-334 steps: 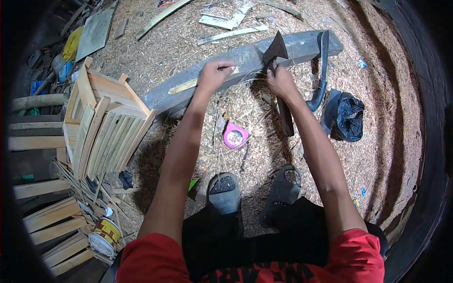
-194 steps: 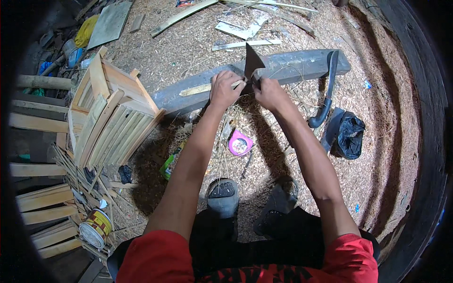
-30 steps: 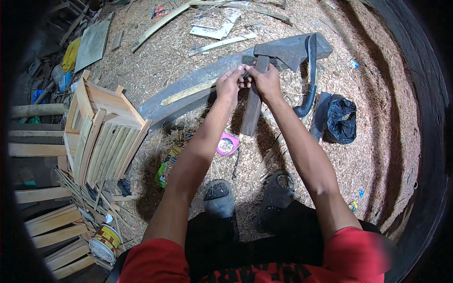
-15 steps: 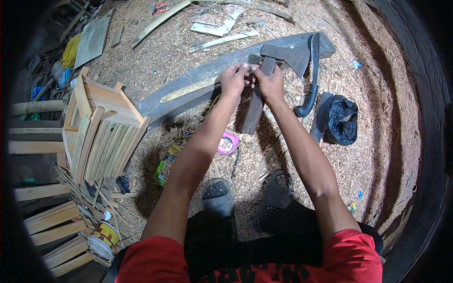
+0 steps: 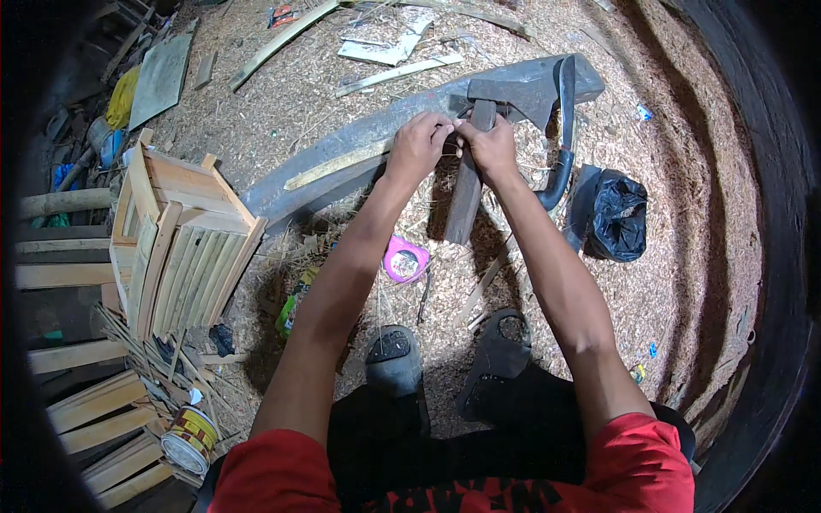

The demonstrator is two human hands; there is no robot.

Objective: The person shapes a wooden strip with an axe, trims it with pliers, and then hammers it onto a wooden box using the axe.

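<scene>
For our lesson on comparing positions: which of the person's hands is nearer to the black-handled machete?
Right. The right hand is left of the machete, at the axe handle; the left hand is farther left.

axe (image 5: 467, 190): blade turned from away to rightward | hands (image 5: 416, 147): earlier apart, now fingertips close together

Light: bright, cool, on pale wood-shaving floor (image 5: 667, 291) | Dim: picture's left edge | Shadows: dark, beside bare left forearm (image 5: 361, 232) and brown wooden hatchet handle (image 5: 464, 198) | Distortion: fisheye bowing, black corners | Focus: mostly sharp
</scene>
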